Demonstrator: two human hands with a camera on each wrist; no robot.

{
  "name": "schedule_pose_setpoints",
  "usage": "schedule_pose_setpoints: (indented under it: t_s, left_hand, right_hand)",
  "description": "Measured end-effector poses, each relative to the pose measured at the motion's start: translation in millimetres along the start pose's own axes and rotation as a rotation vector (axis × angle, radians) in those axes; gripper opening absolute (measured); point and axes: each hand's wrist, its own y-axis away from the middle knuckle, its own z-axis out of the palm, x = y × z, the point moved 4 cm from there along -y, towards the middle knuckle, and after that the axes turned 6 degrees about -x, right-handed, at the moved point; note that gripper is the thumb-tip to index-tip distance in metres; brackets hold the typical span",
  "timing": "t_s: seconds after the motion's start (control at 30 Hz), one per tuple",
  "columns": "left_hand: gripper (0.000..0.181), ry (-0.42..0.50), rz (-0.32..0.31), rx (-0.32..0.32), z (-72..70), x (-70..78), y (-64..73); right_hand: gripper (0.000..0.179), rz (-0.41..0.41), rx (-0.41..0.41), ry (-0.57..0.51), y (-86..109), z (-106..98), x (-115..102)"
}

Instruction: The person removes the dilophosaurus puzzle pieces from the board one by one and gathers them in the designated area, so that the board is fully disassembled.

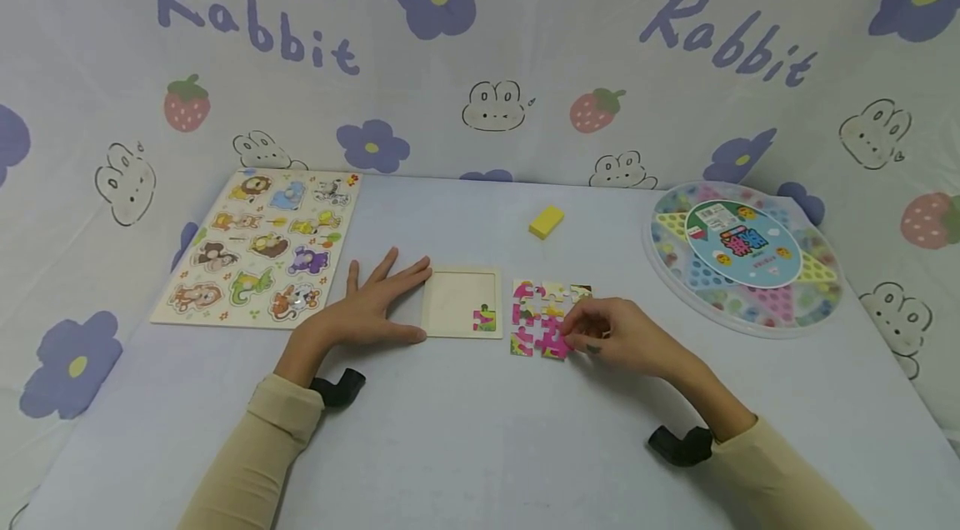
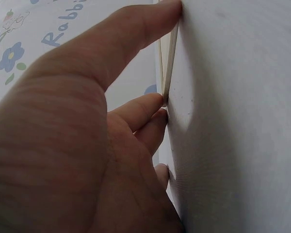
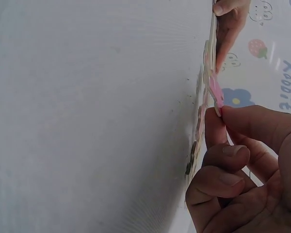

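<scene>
A small square wooden puzzle tray (image 1: pixel 457 292) lies in the middle of the table, one pink-and-green puzzle piece (image 1: pixel 485 319) sitting in its lower right corner. My left hand (image 1: pixel 360 312) is spread flat at its left side, thumb and forefinger tips at the tray's left corners. In the left wrist view the fingertips meet the tray edge (image 2: pixel 170 63). Between thumb and forefinger, my right hand (image 1: pixel 622 336) pinches a pink puzzle piece (image 3: pixel 216 92), tilted above the table. Several loose puzzle pieces (image 1: pixel 522 342) lie in rows right of the tray, some partly hidden by that hand.
At the left lies an animal puzzle board (image 1: pixel 251 251). A yellow block (image 1: pixel 547 222) is behind the loose pieces. The round game board (image 1: pixel 742 255) lies at the right, and a printed cloth backdrop (image 1: pixel 300 113) rises behind the table.
</scene>
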Motion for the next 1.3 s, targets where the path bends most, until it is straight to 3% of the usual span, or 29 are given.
schedule_pose_setpoints:
  t_s: [0.67, 1.3]
  left_hand:
    - [0.099, 0.011, 0.007, 0.009, -0.6, 2.4, 1.3]
    - [0.099, 0.027, 0.017, 0.007, -1.6, 3.0, 2.0]
  right_hand:
    - [0.008, -0.014, 0.003, 0.097, -0.7, 4.1, -2.1]
    - [0.007, -0.006, 0.007, 0.102, -0.2, 4.7, -5.4]
